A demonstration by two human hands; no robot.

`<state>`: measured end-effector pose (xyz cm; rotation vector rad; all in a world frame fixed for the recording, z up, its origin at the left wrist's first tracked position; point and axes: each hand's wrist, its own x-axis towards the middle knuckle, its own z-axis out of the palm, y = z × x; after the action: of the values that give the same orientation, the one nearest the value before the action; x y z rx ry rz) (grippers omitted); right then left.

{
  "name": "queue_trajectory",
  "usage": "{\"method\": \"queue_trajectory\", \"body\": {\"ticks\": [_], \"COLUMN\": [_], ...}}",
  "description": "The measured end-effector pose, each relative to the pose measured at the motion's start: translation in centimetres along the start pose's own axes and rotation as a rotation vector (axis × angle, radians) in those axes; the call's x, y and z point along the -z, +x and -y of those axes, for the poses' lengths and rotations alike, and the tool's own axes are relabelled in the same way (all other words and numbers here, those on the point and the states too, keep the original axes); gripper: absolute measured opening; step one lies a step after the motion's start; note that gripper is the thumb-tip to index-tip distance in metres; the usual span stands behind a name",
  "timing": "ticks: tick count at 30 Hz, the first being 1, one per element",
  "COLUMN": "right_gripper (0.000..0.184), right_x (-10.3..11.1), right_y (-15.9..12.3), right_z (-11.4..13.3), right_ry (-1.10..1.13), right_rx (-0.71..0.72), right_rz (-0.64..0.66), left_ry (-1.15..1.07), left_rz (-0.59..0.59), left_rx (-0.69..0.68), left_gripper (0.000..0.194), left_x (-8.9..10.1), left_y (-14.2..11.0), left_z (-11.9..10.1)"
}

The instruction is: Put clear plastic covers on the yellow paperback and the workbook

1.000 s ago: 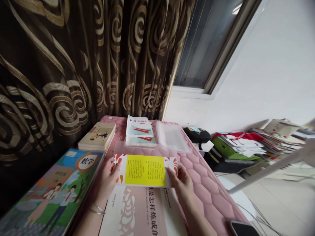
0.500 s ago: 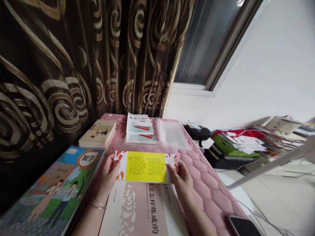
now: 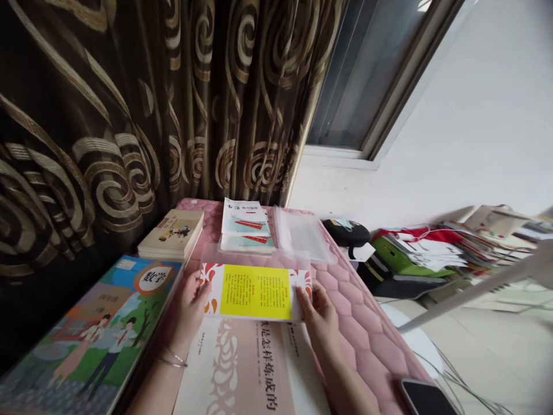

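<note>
Left hand: grasping; its thumb (image 3: pixel 205 292) lies over the left end of the yellow-panelled piece (image 3: pixel 254 293), the hand (image 3: pixel 192 300) curling around that edge. Bracelet (image 3: pixel 173 358) on the wrist.
Right hand: grasping the opposite end; the hand (image 3: pixel 322 317) has its thumb on top and fingers curled at the side. Fingertips under the piece are hidden at both ends.
Yellow-panelled piece: between the two hands, just above the upper part of the pale pink-and-white book (image 3: pixel 246 369) in view. Cannot tell whether the two are joined.
Clear film: a translucent strip (image 3: pixel 254 255) shows past the far edge of the piece; how far it runs underneath is unclear.
Grip, judged: a light, matched pinch at both ends should serve best; a harder pull on one side would likely skew the piece or crease it.
Alignment, judged: worth sighting the near edge against the book below, and smoothing the film outward from the middle to avoid wrinkles.
Left side: maths textbook (image 3: pixel 99 323), close to the left forearm; tan stack of books (image 3: pixel 173 230) beyond it.
Far side: white booklets (image 3: pixel 245 219), with clear sleeves (image 3: pixel 302 233) beside them.
Surface: pink quilted cover (image 3: pixel 367 340); dark-screened device (image 3: pixel 427 399) near its right edge.
</note>
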<state>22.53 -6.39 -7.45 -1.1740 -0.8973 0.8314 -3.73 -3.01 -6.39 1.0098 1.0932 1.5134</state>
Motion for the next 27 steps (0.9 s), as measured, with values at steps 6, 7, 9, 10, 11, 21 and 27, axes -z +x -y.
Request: {"method": "queue_trajectory", "body": {"ticks": [6,7,9,10,11,21,27], "right_gripper": [0.039,0.04,0.042,0.042,0.041,0.036,0.034], "right_x": [-0.03,-0.02,-0.01,-0.03,-0.05,-0.15,0.0], "right_y": [-0.24,-0.26,-0.24,-0.2,-0.16,-0.53,-0.2], "right_z": [0.01,-0.06,-0.2,-0.23,-0.22,0.58,-0.15], "right_ry": [0.021,0.022,0.007,-0.006,-0.019,0.01,-0.029], "right_rx": [-0.013,-0.014,-0.002,0.009,0.018,-0.006,0.042], "right_rz": [0.01,0.011,0.002,-0.004,-0.009,0.01,-0.006], "left_ry": [0.008,0.015,0.031,0.038,0.041,0.036,0.057], "left_rz": [0.029,0.024,0.013,0.01,0.009,-0.004,0.009], "left_rx": [0.019,0.016,0.003,-0.001,-0.003,-0.006,0.004], "left_gripper": [0.056,0.056,0.055,0.055,0.054,0.054,0.052], "left_x": [-0.01,-0.01,0.0,0.01,0.03,-0.18,-0.27], "left_y": [-0.11,-0.13,-0.15,-0.15,-0.12,-0.05,-0.21], "left_z": [-0.13,-0.17,-0.21,-0.2,-0.17,-0.26,-0.67]}}
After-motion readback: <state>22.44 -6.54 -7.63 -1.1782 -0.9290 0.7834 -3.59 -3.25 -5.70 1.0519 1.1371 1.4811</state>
